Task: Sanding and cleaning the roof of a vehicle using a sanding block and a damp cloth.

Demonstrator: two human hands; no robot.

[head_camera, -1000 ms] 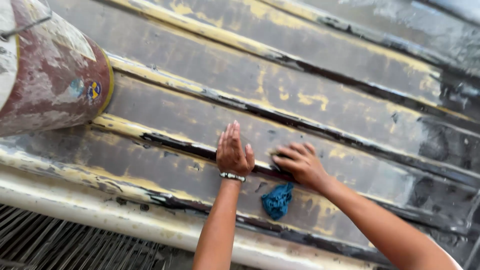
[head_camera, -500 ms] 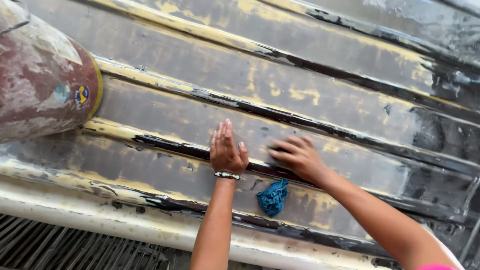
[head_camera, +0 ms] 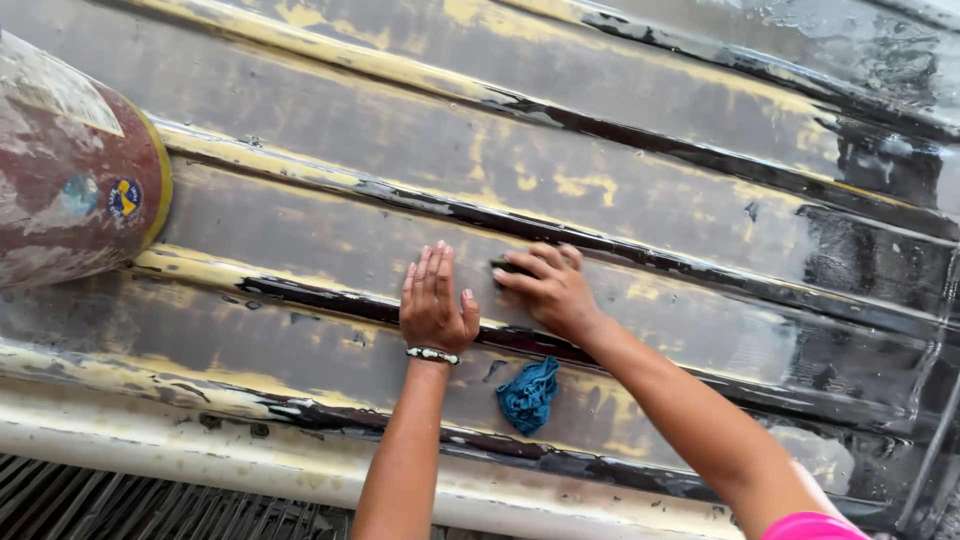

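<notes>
On ribbed metal panel [head_camera: 640, 210]: left hand [head_camera: 436, 305] lay spread flat, bracing; right hand [head_camera: 548, 290] pinched dark pad [head_camera: 508, 267], pressing to scrub; blue rag [head_camera: 528, 394] parked below.

**Ribbed Panel, Sanding Pad and Cloth**

Ribbed metal panel [head_camera: 640, 200]: wet, grey, worn yellow paint, dark grooves running diagonally. Small dark pad [head_camera: 508, 267]: pressed flat against the panel under right-hand fingertips, mostly hidden. Blue cloth [head_camera: 528, 394]: crumpled, lying on the panel just below the pad.
</notes>
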